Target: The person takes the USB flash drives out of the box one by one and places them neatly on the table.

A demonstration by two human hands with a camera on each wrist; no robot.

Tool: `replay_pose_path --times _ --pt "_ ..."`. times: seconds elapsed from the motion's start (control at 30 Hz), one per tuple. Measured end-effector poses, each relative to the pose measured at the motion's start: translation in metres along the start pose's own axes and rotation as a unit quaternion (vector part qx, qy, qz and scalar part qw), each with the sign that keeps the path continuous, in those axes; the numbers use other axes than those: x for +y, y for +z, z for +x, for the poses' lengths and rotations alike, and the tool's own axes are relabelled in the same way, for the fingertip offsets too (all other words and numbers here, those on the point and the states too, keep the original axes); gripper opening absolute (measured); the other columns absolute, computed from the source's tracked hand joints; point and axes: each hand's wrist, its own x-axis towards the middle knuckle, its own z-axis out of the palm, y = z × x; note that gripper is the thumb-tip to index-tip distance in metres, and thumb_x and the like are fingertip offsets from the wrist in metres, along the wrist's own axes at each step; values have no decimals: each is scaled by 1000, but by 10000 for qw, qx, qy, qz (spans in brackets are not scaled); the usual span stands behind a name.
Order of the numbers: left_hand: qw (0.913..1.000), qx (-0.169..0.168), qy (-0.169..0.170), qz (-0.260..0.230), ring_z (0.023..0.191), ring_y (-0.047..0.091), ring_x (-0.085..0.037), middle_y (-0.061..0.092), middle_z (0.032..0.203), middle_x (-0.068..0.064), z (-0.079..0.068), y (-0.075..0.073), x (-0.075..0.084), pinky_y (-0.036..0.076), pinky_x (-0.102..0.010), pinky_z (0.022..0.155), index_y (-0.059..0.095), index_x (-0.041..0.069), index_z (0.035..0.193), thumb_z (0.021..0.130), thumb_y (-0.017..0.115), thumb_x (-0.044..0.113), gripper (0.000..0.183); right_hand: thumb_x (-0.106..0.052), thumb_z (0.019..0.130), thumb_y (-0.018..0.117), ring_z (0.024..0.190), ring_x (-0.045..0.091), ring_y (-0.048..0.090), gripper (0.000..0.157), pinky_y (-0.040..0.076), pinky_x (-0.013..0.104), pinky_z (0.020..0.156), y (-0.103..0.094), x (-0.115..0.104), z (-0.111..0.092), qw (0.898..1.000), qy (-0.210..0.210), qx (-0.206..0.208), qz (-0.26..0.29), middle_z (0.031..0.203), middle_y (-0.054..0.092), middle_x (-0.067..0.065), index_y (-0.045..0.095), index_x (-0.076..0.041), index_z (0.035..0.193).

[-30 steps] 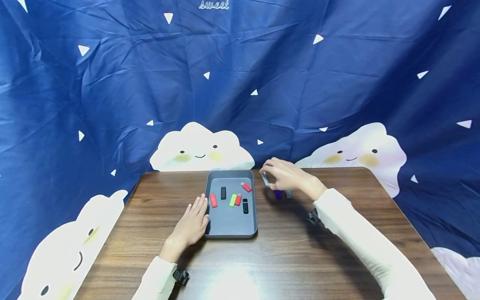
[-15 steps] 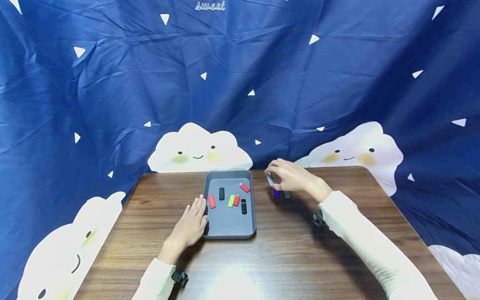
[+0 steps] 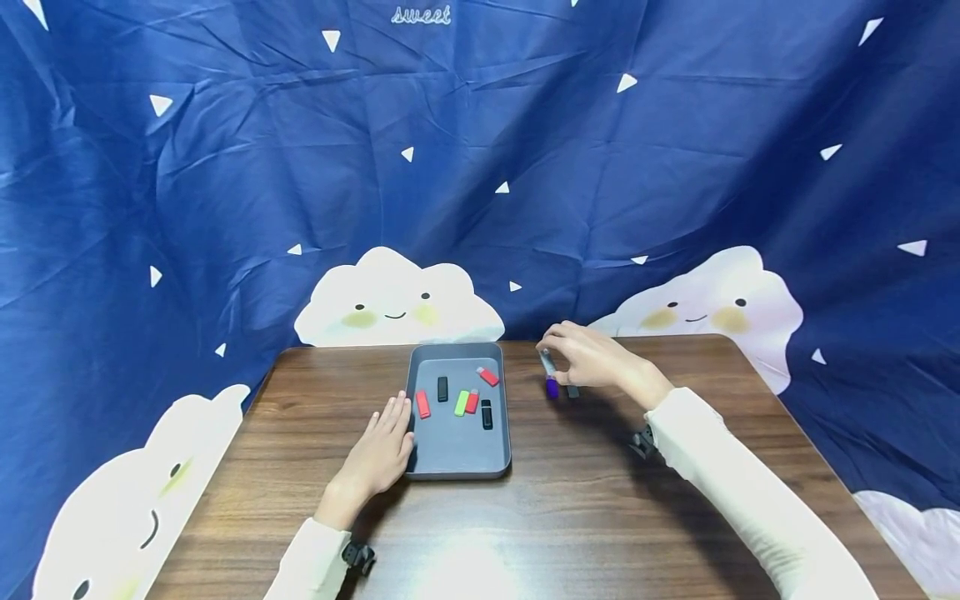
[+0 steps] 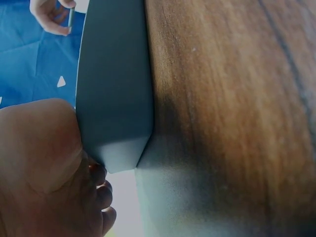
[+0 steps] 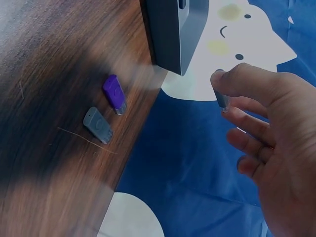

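My right hand (image 3: 588, 358) pinches a grey USB flash drive (image 5: 220, 98) between thumb and fingertips, above the table's far edge. Below it on the wood lie a purple USB flash drive (image 5: 114, 93) and another grey USB flash drive (image 5: 98, 124), side by side. With fingers stretched out, my left hand (image 3: 377, 452) rests against the left wall of a grey tray (image 3: 457, 458). Inside the tray are red drives (image 3: 488, 377), a green one (image 3: 461, 403) and black ones (image 3: 442, 388), spread over its upper half.
The brown wooden table (image 3: 600, 500) ends at a blue curtain (image 3: 480, 108) printed with smiling clouds and white triangles. The tray's raised wall (image 4: 116, 74) stands beside my left palm. Each wrist wears a small black camera (image 3: 358, 557).
Still pinching the grey flash drive, my right hand has moved a little to the right, away from the tray. My left hand stays at the tray's wall. The head view has shifted slightly.
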Motion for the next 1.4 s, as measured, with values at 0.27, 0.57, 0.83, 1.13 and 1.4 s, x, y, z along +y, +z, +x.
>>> replay_pose_path --times 0.27,0.57,0.83,1.13,1.4 --pt "9999 -97 -74 9 162 26 -44 26 174 -25 0 -3 3 25 -63 131 32 -9 163 112 43 20 59 -17 80 86 110 29 66 45 58 47 95 -1 2 -8 9998 167 -46 24 118 72 8 76 -4 121" --pt "10000 -17 23 23 163 26 -43 25 175 -23 2 4 -5 25 -63 131 31 -7 164 113 43 22 60 -18 79 85 111 29 67 46 59 49 95 4 13 -19 9998 211 52 12 120 72 7 76 -5 123" --pt "10000 -38 -21 -55 162 27 -45 26 174 -26 -1 -2 2 25 -64 131 32 -9 163 111 42 19 60 -20 81 85 115 28 68 48 61 52 94 1 15 -29 9985 531 -151 -19 123 71 6 75 -8 126" --pt "9996 -228 -179 28 163 24 -42 23 175 -24 -3 -5 6 24 -60 133 30 -7 164 113 42 21 59 -17 79 84 115 28 69 48 61 53 94 2 23 -38 9977 630 -225 -62 122 70 6 75 -6 125" --pt "9996 -211 -173 13 163 24 -42 23 176 -24 -3 -5 6 24 -59 133 30 -8 164 113 43 21 60 -19 79 85 112 27 70 48 62 54 88 4 27 -44 9963 819 -248 -120 121 69 5 75 -9 125"
